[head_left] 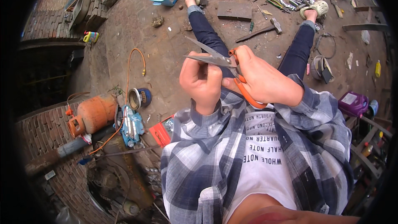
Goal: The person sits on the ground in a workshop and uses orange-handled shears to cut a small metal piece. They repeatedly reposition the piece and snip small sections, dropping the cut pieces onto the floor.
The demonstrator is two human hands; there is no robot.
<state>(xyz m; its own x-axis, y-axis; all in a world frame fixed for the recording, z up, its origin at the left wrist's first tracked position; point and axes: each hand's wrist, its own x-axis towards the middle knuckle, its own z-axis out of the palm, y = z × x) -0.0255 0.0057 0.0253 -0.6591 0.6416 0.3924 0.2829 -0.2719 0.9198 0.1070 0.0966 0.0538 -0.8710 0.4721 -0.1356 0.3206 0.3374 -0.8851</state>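
A pair of scissors (219,61) with grey metal blades and orange handles is held up in front of my chest. My right hand (265,76) is closed around the handles. The two blades are spread apart and point left. My left hand (201,81) has its fingers curled at the lower blade, which lies across the tips of the thumb and forefinger. The inner side of these fingers is partly hidden. Between my outstretched legs, beyond the hands, a hammer (275,26) and a dark rectangular metal block (234,11) rest on the ground.
A blue tub (163,2) with reddish-brown contents stands by my left foot. Pliers (275,4) and shiny metal parts (294,2) lie near my right foot. At left are an orange gas cylinder (97,114), an orange hose (129,66) and an open can (139,98); a purple jug (353,103) stands at right.
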